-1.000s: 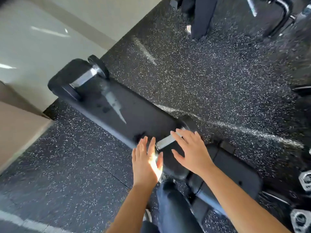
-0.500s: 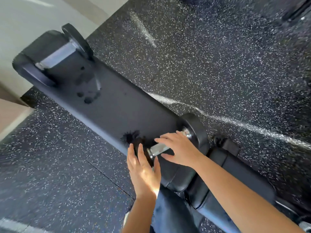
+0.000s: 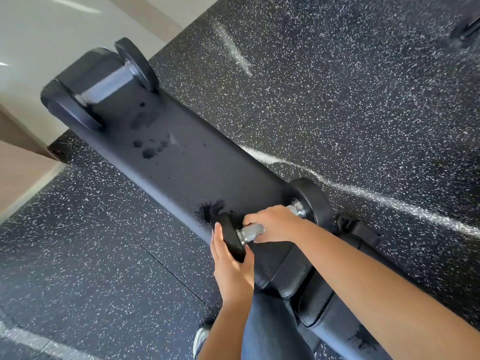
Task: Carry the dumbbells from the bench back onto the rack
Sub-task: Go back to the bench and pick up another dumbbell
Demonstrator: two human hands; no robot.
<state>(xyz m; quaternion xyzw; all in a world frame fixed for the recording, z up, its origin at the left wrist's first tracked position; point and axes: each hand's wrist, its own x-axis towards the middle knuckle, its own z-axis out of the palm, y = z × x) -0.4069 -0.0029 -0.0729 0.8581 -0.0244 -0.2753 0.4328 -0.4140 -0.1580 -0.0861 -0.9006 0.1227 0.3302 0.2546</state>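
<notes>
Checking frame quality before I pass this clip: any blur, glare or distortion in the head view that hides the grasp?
Head view: the far dumbbell is smeared by motion blur; the near dumbbell under the right hand and left hand is sharp enough to read. Sunlight streaks glare across the floor. Wide-angle bowing bends the bench. The grasp stays legible.

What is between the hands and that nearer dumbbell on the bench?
Nothing: the right hand wraps the near dumbbell at its metal handle, and the left hand cups its near end plate. The rack is out of view.
</notes>
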